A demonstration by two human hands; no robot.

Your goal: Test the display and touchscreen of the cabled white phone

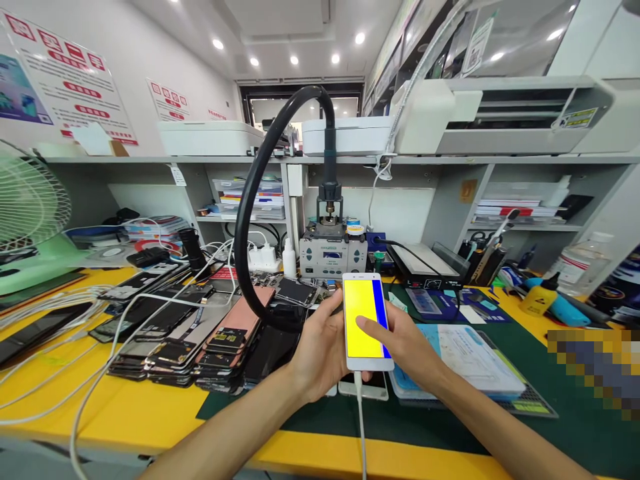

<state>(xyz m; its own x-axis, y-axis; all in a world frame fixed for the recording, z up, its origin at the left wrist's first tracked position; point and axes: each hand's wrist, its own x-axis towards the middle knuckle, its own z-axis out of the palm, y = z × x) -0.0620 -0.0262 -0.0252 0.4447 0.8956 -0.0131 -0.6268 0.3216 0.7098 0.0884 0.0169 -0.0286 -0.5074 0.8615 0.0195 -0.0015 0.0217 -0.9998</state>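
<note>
I see a yellow workbench (125,413): a green mat (575,427) in front of the rework station (330,257), stacked phone screens (200,347) left of it, a heating plate (423,260) right.

bright, even | recessed ceiling lights (294,60) overhead | soft shadows | edges bowed by wide lens | lower right pixelated

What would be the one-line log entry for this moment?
left hand: holds white phone | right hand: finger on screen, yellow with blue strip | white cable: plugged into phone bottom | below: green mat
</note>
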